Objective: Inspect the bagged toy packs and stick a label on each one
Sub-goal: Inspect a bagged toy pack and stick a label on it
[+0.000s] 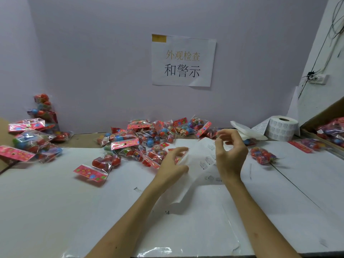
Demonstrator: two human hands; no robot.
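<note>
Label strip point(202, 155) lies lengthwise away from the person, leaning right, just before the toy packs point(134, 142).
Left hand point(174, 163) grips its edge; whether the right hand point(230, 153) pinches anything in its curled fingers cannot be told. Wall sign point(183, 60) reads 外观检查 和警示.

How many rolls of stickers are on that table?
1. The label roll stands at the far right of the table, toward the back; more may be hidden outside the view.
</note>
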